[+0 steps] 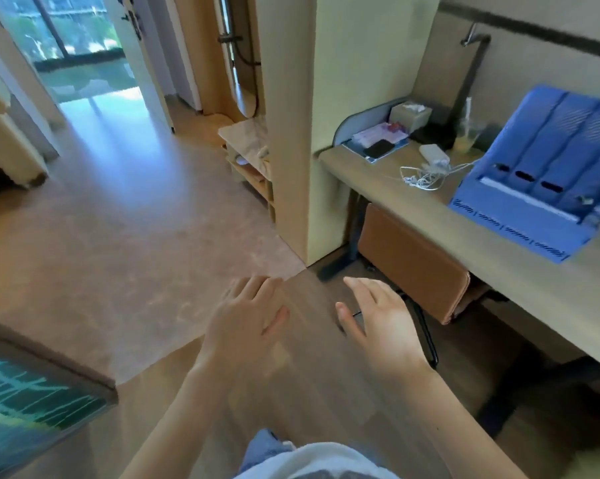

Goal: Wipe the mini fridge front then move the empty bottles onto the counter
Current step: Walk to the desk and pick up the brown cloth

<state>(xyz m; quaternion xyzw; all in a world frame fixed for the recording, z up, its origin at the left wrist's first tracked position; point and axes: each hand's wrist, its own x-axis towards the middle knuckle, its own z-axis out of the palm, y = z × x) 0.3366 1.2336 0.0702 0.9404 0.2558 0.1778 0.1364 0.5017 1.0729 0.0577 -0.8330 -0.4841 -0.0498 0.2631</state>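
Left hand [246, 316] is out front, back up, fingers straight and slightly spread, a bit blurred. Its grip is open, holding and touching nothing. Right hand [378, 323] is just beside it with a small gap between them, palm turned inward, fingers loose and extended, thumb out. Its grip is also open with nothing in it.

Both hover over the dark wood floor [309, 392], near the seam with the paler floor [119, 236]. I cannot tell where the mini fridge and the empty bottles are; neither can be made out in this view.

On the right, the bench [378, 191] runs along the wall. A brown chair [412, 261] is tucked under it, its back near the right hand's fingertips.

On the bench:
- a blue file rack [533, 174] close to the front edge
- a white cable tangle [426, 176]
- a white charger [433, 152]
- a black phone [378, 148]
- a tissue box [411, 114] at the rear
- a clear cup [466, 136] with yellowish liquid

Ahead, a pillar [291, 133] ends the bench nook, its corner meeting the floor seam. A low shelf [246, 160] sits just left of it. The paler floor spreads wide on the left up to a glass doorway [84, 46]. A green patterned surface [25, 402] fills the lower left corner.
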